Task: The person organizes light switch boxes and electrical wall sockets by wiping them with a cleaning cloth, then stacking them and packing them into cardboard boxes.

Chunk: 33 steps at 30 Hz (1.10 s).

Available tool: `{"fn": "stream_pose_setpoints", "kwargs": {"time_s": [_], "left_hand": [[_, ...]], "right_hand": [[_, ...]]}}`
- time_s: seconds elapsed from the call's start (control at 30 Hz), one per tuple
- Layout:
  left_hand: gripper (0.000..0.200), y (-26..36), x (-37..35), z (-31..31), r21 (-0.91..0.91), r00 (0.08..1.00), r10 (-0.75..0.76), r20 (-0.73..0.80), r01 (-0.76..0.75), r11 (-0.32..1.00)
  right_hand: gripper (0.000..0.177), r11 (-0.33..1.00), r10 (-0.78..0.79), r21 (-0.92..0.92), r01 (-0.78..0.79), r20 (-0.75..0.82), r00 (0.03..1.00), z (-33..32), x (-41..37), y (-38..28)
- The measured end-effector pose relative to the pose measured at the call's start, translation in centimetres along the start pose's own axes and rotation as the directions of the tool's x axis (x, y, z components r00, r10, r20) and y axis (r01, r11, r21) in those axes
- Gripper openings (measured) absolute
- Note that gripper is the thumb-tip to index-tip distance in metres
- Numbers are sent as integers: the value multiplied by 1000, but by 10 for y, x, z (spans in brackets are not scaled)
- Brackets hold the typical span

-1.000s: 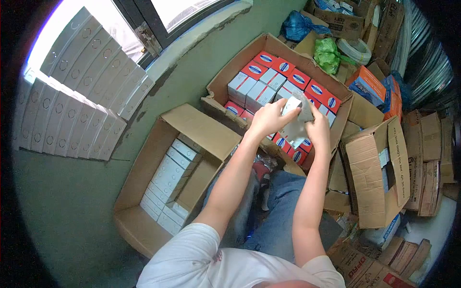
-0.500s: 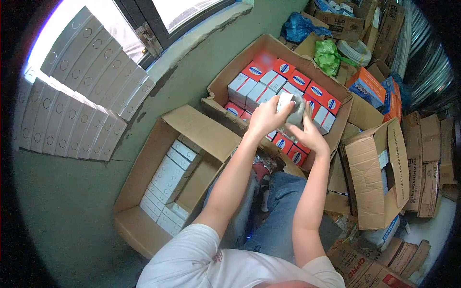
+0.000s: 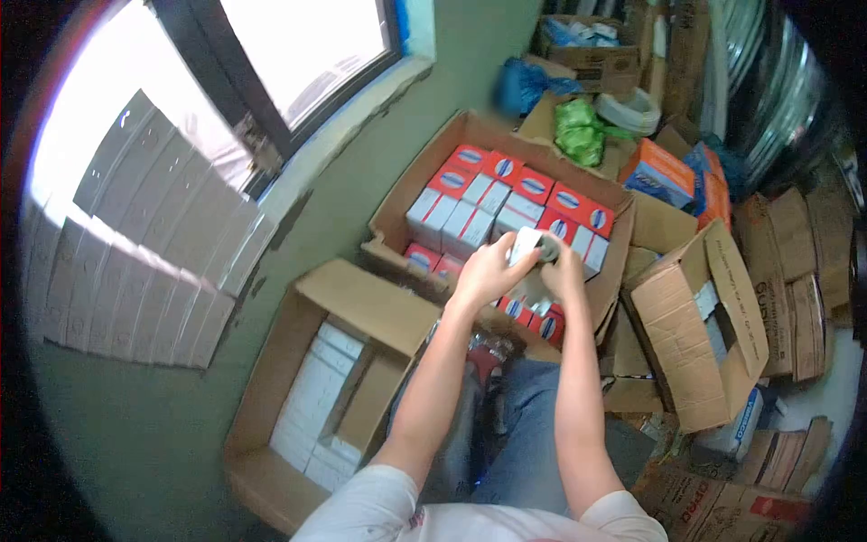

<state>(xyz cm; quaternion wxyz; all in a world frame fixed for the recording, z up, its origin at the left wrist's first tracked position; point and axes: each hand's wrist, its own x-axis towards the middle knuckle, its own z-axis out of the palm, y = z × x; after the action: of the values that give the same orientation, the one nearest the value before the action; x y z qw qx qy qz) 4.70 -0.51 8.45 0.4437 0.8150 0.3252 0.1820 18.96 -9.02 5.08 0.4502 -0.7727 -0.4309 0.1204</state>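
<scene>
Over the carton of red-and-white boxes (image 3: 535, 187), my two hands are close together. My left hand (image 3: 489, 272) is closed on a small white box (image 3: 526, 243), its thumb along the near side. Right beside that box, my right hand (image 3: 566, 275) curls its fingers around a grey round object (image 3: 547, 249), whose exact kind I cannot tell. A pale, blurred piece (image 3: 531, 291) shows below and between the hands. To the left, an open carton (image 3: 366, 303) holds rows of narrow white boxes (image 3: 316, 397).
Taped-together white panels (image 3: 149, 262) hang by the window (image 3: 298, 54). On the right stand an open carton (image 3: 682, 339), orange-and-blue boxes (image 3: 664, 172) and stacked flat cartons (image 3: 799, 316). A green plastic bag (image 3: 579, 132) and a white coil (image 3: 629, 110) lie behind the red-and-white boxes.
The camera view has shifted, so the surroundings sit lower in the frame. My right hand has turned and closed around the grey object, while my left still holds the white box.
</scene>
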Motion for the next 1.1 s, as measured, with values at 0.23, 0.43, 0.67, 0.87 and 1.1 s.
{"fn": "stream_pose_setpoints", "kwargs": {"time_s": [0.23, 0.43, 0.67, 0.87, 1.1], "left_hand": [[55, 0, -1, -8, -23, 998, 14, 66, -12, 1000], [51, 1, -2, -10, -1, 999, 32, 44, -32, 999], [55, 9, -11, -25, 107, 997, -50, -60, 56, 993], [60, 4, -12, -24, 40, 999, -38, -35, 40, 998], [60, -5, -8, -19, -24, 1000, -6, 25, 7, 1000]], "right_hand": [[49, 995, 2, 94, -16, 146, 989, -13, -6, -13], [52, 990, -8, 144, -16, 166, 986, -18, -9, -8], [45, 992, 107, -88, -92, 182, 977, -14, -4, -13], [38, 996, 13, -91, -6, 75, 997, -7, -3, -22], [41, 988, -78, -134, 81, 32, 996, -4, -7, -37]]}}
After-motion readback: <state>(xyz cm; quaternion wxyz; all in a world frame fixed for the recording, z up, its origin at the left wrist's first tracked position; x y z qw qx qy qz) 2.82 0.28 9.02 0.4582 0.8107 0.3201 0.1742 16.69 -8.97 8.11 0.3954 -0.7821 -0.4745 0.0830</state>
